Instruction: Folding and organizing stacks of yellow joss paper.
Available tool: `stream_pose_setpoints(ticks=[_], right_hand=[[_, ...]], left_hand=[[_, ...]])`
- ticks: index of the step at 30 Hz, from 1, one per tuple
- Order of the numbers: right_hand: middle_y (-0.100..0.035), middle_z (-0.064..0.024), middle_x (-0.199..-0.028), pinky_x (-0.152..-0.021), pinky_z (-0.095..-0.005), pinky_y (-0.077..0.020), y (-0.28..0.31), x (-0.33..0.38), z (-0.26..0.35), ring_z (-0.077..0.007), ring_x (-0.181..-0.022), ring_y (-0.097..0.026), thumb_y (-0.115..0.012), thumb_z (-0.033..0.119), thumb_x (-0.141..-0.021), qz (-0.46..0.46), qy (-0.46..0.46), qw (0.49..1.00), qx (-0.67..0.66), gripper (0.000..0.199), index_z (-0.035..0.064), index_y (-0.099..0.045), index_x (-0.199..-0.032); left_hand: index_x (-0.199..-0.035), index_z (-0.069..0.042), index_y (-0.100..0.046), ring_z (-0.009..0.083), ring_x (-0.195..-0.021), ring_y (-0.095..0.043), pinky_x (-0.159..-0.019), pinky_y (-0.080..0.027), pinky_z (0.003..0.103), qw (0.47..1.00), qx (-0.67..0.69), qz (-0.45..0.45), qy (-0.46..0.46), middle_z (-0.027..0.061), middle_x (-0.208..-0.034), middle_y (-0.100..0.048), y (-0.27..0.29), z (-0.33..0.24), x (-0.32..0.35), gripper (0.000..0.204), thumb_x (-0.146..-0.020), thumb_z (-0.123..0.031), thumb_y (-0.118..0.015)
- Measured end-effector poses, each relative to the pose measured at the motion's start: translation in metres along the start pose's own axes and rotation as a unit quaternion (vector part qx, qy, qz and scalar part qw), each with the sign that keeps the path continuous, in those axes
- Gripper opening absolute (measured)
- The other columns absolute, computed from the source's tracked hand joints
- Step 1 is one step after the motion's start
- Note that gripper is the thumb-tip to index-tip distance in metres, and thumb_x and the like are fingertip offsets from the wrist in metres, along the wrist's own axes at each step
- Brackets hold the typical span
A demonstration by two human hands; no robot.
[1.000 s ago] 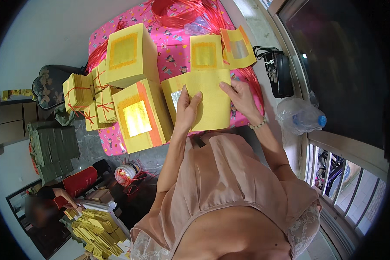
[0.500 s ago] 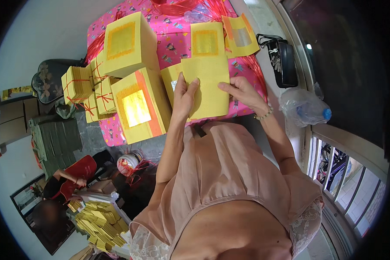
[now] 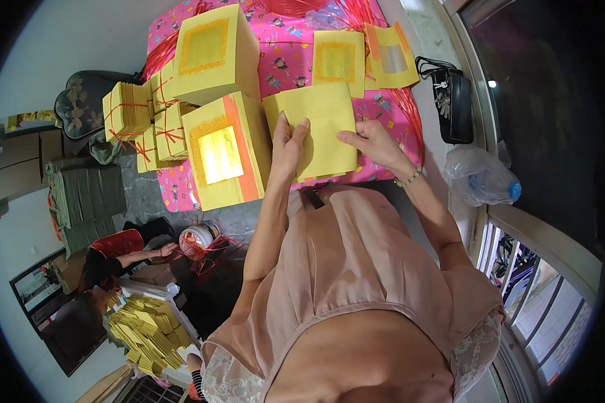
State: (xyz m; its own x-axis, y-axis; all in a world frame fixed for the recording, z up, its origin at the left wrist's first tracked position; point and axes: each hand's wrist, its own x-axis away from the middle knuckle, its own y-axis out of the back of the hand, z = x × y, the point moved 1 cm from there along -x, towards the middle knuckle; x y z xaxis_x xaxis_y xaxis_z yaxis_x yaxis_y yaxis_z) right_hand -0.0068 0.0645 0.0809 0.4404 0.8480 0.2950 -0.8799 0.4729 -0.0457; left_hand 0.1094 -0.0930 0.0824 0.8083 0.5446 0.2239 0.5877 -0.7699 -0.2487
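Covering the desk [image 3: 292, 57], a pink patterned cloth shows in a strip between the back stack of yellow paper [image 3: 218, 54] and the two loose sheets [image 3: 337, 64]. To the left, tied bundles [image 3: 128, 114] crowd against the stacks. Red cords [image 3: 407, 111] trail along the right edge; beyond it a pale ledge [image 3: 427, 67] carries a black bag [image 3: 454, 111] and a clear plastic bag [image 3: 477, 176], next to a dark window [image 3: 538, 148]. Grey floor [image 3: 144, 188] shows at lower left, with a white bucket [image 3: 198, 238], another person [image 3: 104, 269] stretching an arm toward it, and a heap of yellow packets [image 3: 148, 329].

Near the desk's front edge, just right of the front stack [image 3: 228, 151], is the yellow sheet [image 3: 326, 127]. The right hand [image 3: 375, 144] pinches its right edge, thumb on top. The left hand [image 3: 290, 144] sits over its left part, two fingertips on the paper; whether it grips from beneath, I cannot tell. Room is tight on the left hand's side, beside the front stack; pink cloth shows beyond the sheet's right edge, around the right hand.
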Motion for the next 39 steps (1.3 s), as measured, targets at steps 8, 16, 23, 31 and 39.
stream_pose_setpoints(ticks=[8,16,23,31,39], right_hand=[[-0.067,-0.0025,-0.083,-0.061,-0.0216,-0.0513,-0.008,0.007,-0.002,-0.0056,-0.067,-0.060,-0.062,0.018,-0.093,0.033,-0.063,0.997,-0.032,0.024,-0.0035,-0.066,-0.102],[-0.066,-0.0030,-0.084,-0.066,-0.0238,-0.0523,-0.013,0.005,-0.029,-0.0092,-0.075,-0.063,-0.062,0.014,-0.093,0.002,-0.037,0.997,-0.061,0.017,-0.0034,-0.062,-0.094],[-0.054,-0.0149,-0.128,-0.094,-0.0364,-0.0472,-0.016,-0.003,-0.003,-0.0266,-0.116,-0.055,-0.069,0.015,-0.085,-0.183,0.153,0.950,0.204,0.054,0.0017,-0.046,-0.132],[-0.031,-0.0125,-0.149,-0.106,-0.0455,-0.0373,-0.019,-0.009,0.034,-0.0347,-0.134,-0.035,-0.071,0.024,-0.081,-0.181,0.360,0.804,0.437,0.071,0.0140,-0.037,-0.143],[-0.032,-0.0093,-0.149,-0.109,-0.0508,-0.0311,-0.021,-0.008,0.026,-0.0341,-0.138,-0.027,-0.069,0.028,-0.081,-0.116,0.292,0.779,0.542,0.069,0.0160,-0.040,-0.142]], left_hand=[[-0.129,-0.003,-0.046,0.0146,-0.108,-0.057,-0.091,-0.046,0.030,0.999,0.006,-0.041,-0.009,0.0086,-0.120,-0.059,0.008,0.000,0.002,0.034,-0.096,-0.009,-0.052],[-0.131,-0.002,-0.042,0.0130,-0.108,-0.053,-0.092,-0.042,0.028,0.989,-0.030,-0.079,-0.120,0.0068,-0.119,-0.057,0.009,-0.004,0.006,0.036,-0.098,-0.010,-0.050],[-0.125,-0.001,-0.046,0.0122,-0.101,-0.052,-0.087,-0.042,0.025,0.977,-0.076,-0.065,-0.190,0.0057,-0.111,-0.057,0.027,0.036,0.012,0.029,-0.097,-0.006,-0.051],[-0.105,0.000,-0.048,0.0124,-0.087,-0.051,-0.077,-0.043,0.026,0.960,-0.156,-0.080,-0.217,0.0057,-0.092,-0.054,0.034,0.064,0.020,0.011,-0.097,-0.008,-0.050],[-0.106,0.000,-0.047,0.0125,-0.086,-0.051,-0.077,-0.044,0.027,0.965,-0.127,-0.098,-0.206,0.0060,-0.091,-0.054,0.037,0.068,0.023,0.011,-0.098,-0.008,-0.048]])
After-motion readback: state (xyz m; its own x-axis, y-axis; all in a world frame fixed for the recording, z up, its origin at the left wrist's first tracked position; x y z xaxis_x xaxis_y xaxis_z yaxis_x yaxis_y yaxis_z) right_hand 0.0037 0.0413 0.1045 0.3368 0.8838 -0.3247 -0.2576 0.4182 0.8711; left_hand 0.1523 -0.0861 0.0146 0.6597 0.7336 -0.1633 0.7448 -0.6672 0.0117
